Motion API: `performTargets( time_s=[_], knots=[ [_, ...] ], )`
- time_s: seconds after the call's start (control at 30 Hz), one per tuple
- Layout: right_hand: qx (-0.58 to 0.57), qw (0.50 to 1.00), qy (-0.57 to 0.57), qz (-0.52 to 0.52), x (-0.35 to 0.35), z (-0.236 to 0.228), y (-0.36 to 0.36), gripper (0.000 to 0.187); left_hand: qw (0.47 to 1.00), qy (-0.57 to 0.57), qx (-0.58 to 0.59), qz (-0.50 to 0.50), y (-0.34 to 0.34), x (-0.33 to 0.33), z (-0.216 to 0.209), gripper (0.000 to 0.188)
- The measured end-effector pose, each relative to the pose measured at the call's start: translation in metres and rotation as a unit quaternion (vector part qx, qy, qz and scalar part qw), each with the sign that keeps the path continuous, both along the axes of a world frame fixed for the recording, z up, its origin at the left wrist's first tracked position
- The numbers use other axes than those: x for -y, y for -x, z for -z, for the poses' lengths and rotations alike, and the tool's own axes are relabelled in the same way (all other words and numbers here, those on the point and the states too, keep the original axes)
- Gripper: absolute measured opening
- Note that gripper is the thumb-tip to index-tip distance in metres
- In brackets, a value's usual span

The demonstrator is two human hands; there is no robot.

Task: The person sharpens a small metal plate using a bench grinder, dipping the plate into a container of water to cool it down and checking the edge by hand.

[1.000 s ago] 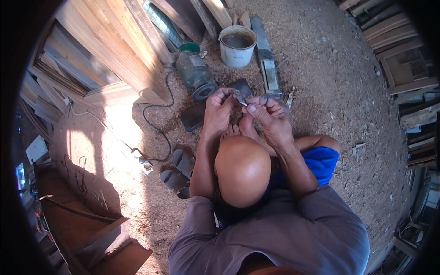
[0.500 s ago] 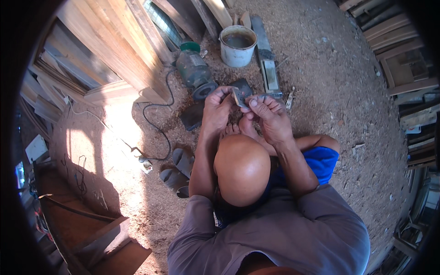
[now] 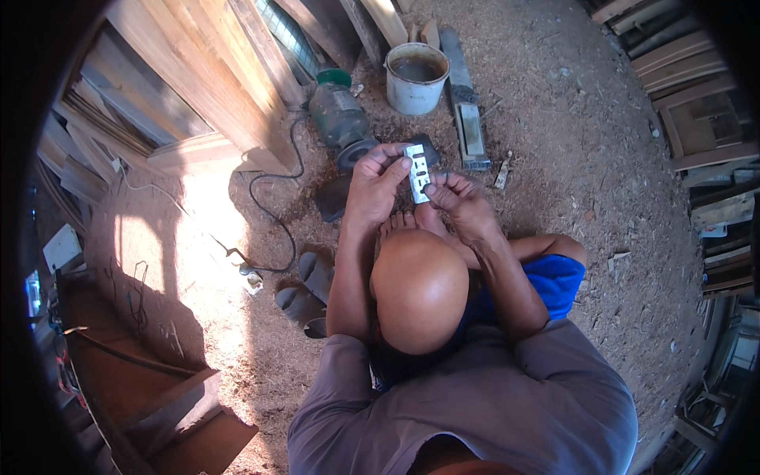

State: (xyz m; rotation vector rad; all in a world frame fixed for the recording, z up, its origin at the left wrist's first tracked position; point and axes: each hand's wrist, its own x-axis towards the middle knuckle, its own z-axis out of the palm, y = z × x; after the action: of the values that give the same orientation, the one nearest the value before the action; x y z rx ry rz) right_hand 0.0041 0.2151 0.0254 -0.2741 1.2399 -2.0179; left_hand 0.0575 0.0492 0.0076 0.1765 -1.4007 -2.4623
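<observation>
A small silver metal plate with slots cut through it [image 3: 418,176] is held up above my feet, its bright flat face showing. My left hand [image 3: 377,180] pinches its upper left edge between thumb and fingers. At the lower right edge, my right hand [image 3: 463,204] has thumb and fingertips closed on the plate. Just beyond my hands stands a green bench grinder [image 3: 339,113] with a dark wheel. To its right a flat rectangular stone [image 3: 472,131] rests on a long narrow board.
A white bucket of murky liquid [image 3: 416,77] stands beyond the grinder. A black cord [image 3: 253,198] curves across the sawdust-strewn ground. Grey sandals [image 3: 301,305] lie left of my knee. Timber planks [image 3: 210,71] lean at the left, and wooden frames [image 3: 701,119] are stacked at the right.
The plate has been turned in my hands: it was tilted with a narrow edge showing, and its bright slotted face now shows. My right hand has shifted slightly lower.
</observation>
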Motion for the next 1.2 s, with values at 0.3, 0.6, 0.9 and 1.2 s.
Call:
performTargets(
  time_s=[0.3,0.6,0.9,1.2],
  knots=[
    [-0.01,0.999,0.007,0.049,0.002,0.001,0.003,0.013,0.995,0.039,-0.037,0.089,-0.007,-0.007,0.003,0.035],
    [0.102,0.99,0.092,-0.038,0.0,0.006,-0.002,0.012,0.973,-0.142,-0.099,0.153,-0.007,-0.01,0.003,0.075],
    [0.149,0.978,0.12,-0.083,0.004,0.003,-0.008,0.015,0.965,-0.187,-0.092,0.16,-0.006,-0.005,0.018,0.064],
    [0.181,0.969,0.135,-0.096,0.005,0.001,-0.007,0.018,0.955,-0.209,-0.114,0.176,-0.004,-0.003,0.018,0.043]
  ],
)
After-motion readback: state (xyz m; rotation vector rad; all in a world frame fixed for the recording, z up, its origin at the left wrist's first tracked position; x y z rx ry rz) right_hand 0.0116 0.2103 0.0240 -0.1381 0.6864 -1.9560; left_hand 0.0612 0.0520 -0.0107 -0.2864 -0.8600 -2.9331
